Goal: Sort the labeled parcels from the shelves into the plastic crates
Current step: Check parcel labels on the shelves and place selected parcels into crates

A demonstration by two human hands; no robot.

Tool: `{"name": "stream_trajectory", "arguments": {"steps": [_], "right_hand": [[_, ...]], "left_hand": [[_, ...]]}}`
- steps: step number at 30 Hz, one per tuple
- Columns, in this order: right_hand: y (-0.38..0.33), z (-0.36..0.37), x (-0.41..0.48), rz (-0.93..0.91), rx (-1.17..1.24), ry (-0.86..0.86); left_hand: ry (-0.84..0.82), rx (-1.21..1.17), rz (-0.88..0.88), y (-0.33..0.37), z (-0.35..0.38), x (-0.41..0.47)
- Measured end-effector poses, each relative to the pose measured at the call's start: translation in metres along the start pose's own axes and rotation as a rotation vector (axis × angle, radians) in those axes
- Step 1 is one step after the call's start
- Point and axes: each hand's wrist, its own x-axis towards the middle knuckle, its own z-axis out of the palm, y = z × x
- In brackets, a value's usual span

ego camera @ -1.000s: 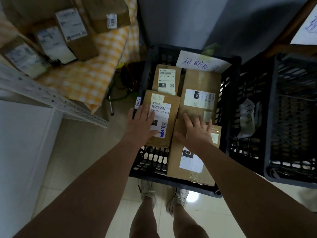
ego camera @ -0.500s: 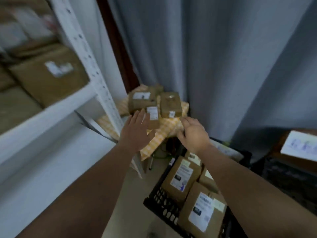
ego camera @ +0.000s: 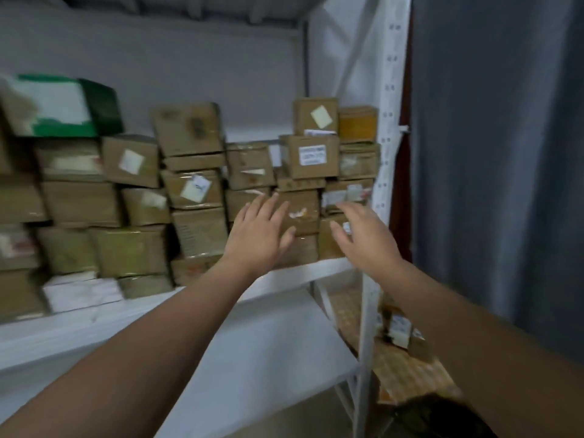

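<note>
Both bare forearms extend forward and upward. Left hand (ego camera: 259,230) and right hand (ego camera: 363,237) are raised side by side, fingers (ego camera: 267,202) spread, holding nothing.

white metal shelving (ego camera: 384,128), grey curtain (ego camera: 493,153) right, dim light.

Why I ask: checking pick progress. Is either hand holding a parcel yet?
No: the left hand and right hand reach open toward the stacked parcels.

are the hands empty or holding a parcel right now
Empty. The left hand and right hand have spread fingers, held in front of the stacked parcels on the shelf, gripping nothing.
</note>
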Motion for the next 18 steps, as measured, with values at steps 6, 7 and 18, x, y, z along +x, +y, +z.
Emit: {"name": "stream_trajectory", "arguments": {"steps": [6,7,18], "right_hand": [[-0.125,0.044,0.021,-0.16,0.105,0.004],[-0.146,0.053,0.023,-0.18,0.12,-0.003],[-0.377,0.12,0.056,-0.339,0.279,0.021]], "left_hand": [[0.046,0.119,-0.11,-0.107,-0.054,-0.063],[0.033,0.14,-0.13,-0.127,-0.062,-0.074],[0.117,0.267,-0.266,-0.34,-0.156,-0.171]]}}
